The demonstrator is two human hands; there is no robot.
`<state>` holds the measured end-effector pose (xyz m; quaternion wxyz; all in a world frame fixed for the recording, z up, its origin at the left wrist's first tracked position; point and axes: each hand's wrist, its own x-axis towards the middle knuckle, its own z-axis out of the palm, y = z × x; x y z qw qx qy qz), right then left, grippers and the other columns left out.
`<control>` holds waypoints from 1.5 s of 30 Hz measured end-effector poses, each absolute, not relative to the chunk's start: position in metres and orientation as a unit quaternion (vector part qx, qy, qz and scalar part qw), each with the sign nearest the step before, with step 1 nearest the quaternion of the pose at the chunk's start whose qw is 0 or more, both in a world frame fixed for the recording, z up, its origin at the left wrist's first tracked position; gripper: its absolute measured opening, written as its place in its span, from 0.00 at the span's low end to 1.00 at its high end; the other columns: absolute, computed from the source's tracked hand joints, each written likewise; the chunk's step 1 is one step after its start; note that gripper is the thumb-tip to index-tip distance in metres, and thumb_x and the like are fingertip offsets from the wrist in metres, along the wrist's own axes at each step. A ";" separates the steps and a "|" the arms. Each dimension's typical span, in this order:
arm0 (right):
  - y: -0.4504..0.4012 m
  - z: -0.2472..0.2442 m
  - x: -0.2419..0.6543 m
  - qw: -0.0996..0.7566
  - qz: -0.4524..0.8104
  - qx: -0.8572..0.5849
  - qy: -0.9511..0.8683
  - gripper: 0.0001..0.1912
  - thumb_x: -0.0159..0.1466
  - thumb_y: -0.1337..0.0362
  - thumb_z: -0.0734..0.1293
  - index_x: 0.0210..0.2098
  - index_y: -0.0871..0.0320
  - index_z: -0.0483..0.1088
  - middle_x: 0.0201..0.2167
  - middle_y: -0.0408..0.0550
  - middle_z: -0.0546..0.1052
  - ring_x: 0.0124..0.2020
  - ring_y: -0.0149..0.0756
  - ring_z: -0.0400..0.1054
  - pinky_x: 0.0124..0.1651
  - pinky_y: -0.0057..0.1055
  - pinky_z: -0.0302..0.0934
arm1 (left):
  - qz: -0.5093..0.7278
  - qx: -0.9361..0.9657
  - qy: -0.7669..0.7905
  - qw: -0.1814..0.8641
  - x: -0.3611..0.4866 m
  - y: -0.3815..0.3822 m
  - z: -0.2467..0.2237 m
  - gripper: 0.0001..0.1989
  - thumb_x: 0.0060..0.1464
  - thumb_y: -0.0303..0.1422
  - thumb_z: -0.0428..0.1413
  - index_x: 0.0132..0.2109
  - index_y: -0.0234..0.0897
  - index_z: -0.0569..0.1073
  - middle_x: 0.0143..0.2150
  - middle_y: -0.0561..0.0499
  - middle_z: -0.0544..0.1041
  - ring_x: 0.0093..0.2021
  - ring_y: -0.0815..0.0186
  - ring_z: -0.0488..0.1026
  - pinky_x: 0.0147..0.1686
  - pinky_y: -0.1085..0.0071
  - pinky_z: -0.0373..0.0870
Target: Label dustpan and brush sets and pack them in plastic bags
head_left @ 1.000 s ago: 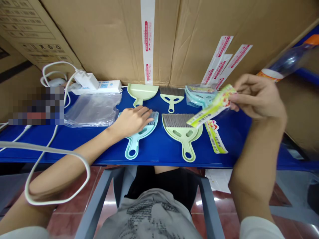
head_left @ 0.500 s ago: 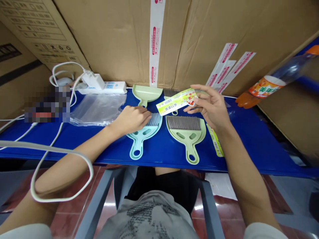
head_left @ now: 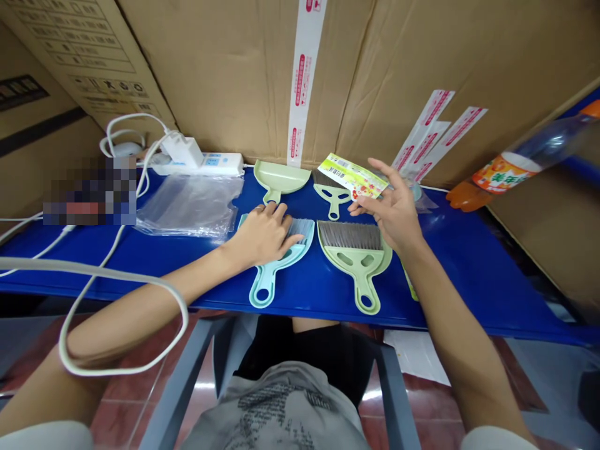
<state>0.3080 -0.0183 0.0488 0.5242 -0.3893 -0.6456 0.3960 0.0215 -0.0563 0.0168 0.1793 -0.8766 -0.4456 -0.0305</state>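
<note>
My left hand (head_left: 264, 234), fingers spread, lies over a light blue dustpan and brush (head_left: 265, 281), hiding part of its bristles. In my right hand (head_left: 397, 209) is a yellow-green printed card (head_left: 349, 175), pinched by its right end between thumb and fingers and raised above the table. Below it rests a green dustpan with a grey-bristled brush (head_left: 360, 259) nested in it. Farther back are an empty green dustpan (head_left: 284, 177) and a green hand brush (head_left: 334, 199), whose bristles the card partly covers. A second yellow card (head_left: 411, 285) shows mostly hidden behind my right forearm.
Clear plastic bags (head_left: 192, 209) lie left of the dustpans, before a white power strip (head_left: 222, 164). A white cable (head_left: 182, 312) loops over my left forearm. An orange drink bottle (head_left: 506, 170) leans at the right. Cardboard (head_left: 225, 81) walls the back of the blue table (head_left: 309, 294).
My left hand has opened from a closed pose, its fingers now spread over the blue set. The card has turned in my right hand, from sloping up rightward to sloping down rightward.
</note>
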 end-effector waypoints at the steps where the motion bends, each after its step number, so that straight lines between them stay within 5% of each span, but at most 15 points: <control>1: -0.019 0.048 0.307 0.527 0.406 -0.388 -0.638 0.37 0.60 0.60 0.80 0.67 0.47 0.69 0.43 0.47 0.81 0.34 0.39 0.80 0.40 0.40 0.81 | -0.036 -0.875 -0.448 0.178 0.022 -0.057 0.017 0.30 0.77 0.51 0.44 0.50 0.29 0.80 0.51 0.33 0.78 0.52 0.43 0.78 0.47 0.52 0.73; 6: -0.020 0.045 0.300 0.531 0.439 -0.383 -0.616 0.19 0.59 0.60 0.81 0.47 0.53 0.77 0.39 0.45 0.82 0.31 0.35 0.79 0.36 0.35 0.81 | -0.058 -0.881 -0.441 0.159 0.023 -0.059 0.015 0.29 0.77 0.51 0.44 0.56 0.29 0.77 0.54 0.34 0.78 0.51 0.46 0.79 0.49 0.53 0.74; 9: -0.021 0.044 0.297 0.516 0.446 -0.379 -0.625 0.16 0.60 0.57 0.81 0.42 0.56 0.78 0.36 0.45 0.82 0.30 0.34 0.79 0.35 0.34 0.80 | -0.071 -0.885 -0.431 0.159 0.023 -0.058 0.014 0.29 0.77 0.50 0.45 0.57 0.29 0.76 0.52 0.34 0.79 0.52 0.45 0.78 0.52 0.52 0.73; 16: -0.024 0.040 0.292 0.482 0.451 -0.396 -0.638 0.22 0.60 0.47 0.82 0.41 0.58 0.79 0.32 0.48 0.83 0.31 0.37 0.81 0.33 0.33 0.79 | -0.106 -0.877 -0.420 0.207 0.023 -0.060 0.015 0.28 0.74 0.52 0.48 0.53 0.30 0.78 0.45 0.35 0.80 0.49 0.42 0.76 0.49 0.48 0.71; 26: -0.011 0.036 0.281 0.431 0.516 -0.387 -0.631 0.25 0.61 0.56 0.81 0.51 0.55 0.70 0.28 0.43 0.83 0.28 0.38 0.81 0.29 0.31 0.76 | -0.154 -0.867 -0.424 0.211 0.024 -0.065 0.023 0.12 0.69 0.34 0.49 0.45 0.37 0.78 0.39 0.39 0.81 0.47 0.44 0.74 0.49 0.49 0.69; 38: -0.012 0.033 0.288 0.446 0.492 -0.390 -0.638 0.20 0.65 0.58 0.77 0.50 0.55 0.69 0.26 0.41 0.80 0.26 0.36 0.79 0.27 0.29 0.73 | -0.095 -0.886 -0.431 0.139 0.022 -0.058 0.010 0.28 0.76 0.44 0.45 0.65 0.26 0.75 0.53 0.33 0.81 0.56 0.42 0.76 0.52 0.48 0.75; 45: -0.012 0.030 0.283 0.445 0.485 -0.390 -0.645 0.19 0.65 0.59 0.76 0.50 0.55 0.69 0.28 0.41 0.80 0.25 0.34 0.79 0.27 0.29 0.73 | -0.068 -0.894 -0.427 0.121 0.022 -0.058 0.012 0.29 0.78 0.48 0.42 0.61 0.32 0.78 0.53 0.36 0.77 0.55 0.45 0.74 0.50 0.52 0.78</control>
